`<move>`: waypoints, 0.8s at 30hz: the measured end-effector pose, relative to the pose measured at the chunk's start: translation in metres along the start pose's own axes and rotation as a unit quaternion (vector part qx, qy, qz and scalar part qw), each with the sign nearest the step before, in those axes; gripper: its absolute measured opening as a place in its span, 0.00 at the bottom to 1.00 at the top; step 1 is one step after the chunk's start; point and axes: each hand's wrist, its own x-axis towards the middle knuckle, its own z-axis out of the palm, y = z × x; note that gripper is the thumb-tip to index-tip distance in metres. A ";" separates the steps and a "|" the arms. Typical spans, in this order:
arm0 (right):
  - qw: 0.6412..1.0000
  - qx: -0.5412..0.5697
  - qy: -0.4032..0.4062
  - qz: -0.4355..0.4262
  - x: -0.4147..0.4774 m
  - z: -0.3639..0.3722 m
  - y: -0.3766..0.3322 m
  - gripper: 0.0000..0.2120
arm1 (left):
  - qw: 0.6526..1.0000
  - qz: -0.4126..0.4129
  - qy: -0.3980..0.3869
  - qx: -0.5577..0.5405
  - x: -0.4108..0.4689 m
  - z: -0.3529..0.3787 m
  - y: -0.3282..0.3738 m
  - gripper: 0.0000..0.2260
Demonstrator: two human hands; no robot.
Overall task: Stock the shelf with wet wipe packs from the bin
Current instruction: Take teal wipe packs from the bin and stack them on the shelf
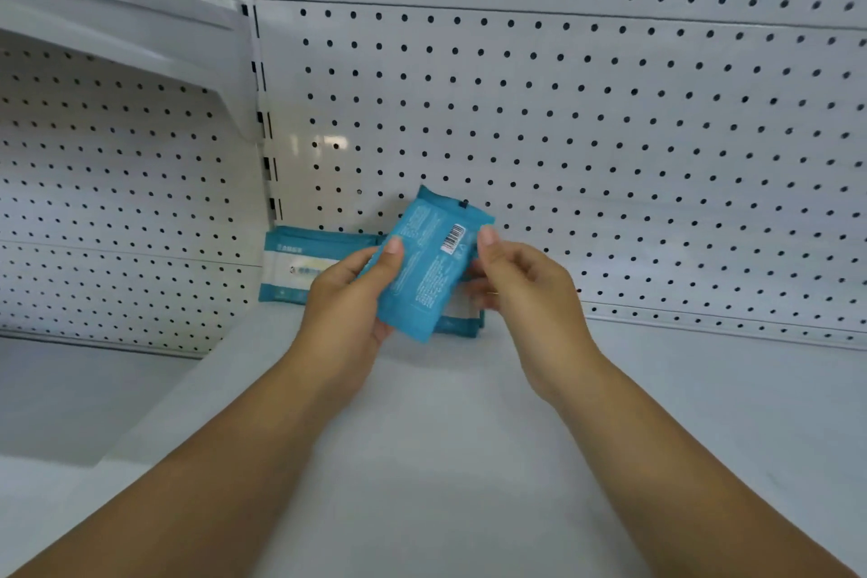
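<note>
White pegboard back panel (610,131), with a white shelf deck (469,413) below it, evenly lit. The bin is not in view.

One teal wet wipe pack (429,268) is held above the deck, near the panel, tilted with its top toward the right. Its back (barcode and small print) is turned to the camera. It is gripped by both hands. The left hand (347,296) has its thumb laid across the left edge and its fingers curled behind. The right hand (520,282) pinches the upper right edge, thumb in front and fingers behind.

At the foot of the panel a stocked pack (293,268) is seen, label face forward, just left of the held one. A second stocked pack (462,325) is mostly hidden behind the held pack and the right hand, so only its lower edge shows. Whether these lean on the panel or stand free cannot be told.

Step judged to be in hand: the pack is being oriented before it is set into the row.

To be done well:
- The pack should be rotated until the label face is forward and the long edge level, matching the pack at left.
- The grip is best kept at the edges, since the pouch looks soft and would likely buckle if squeezed mid-body.
- The free spot is judged to lie right of the partly hidden pack. The pack should be lowered there from above rather than slid in, so the neighbours are not knocked.
- Release is best made only once the base is seated.
</note>
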 end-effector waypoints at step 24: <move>0.997 -0.036 0.018 -0.070 -0.006 -0.002 -0.012 0.08 | 0.999 0.038 0.022 -0.002 -0.004 -0.001 0.009 0.10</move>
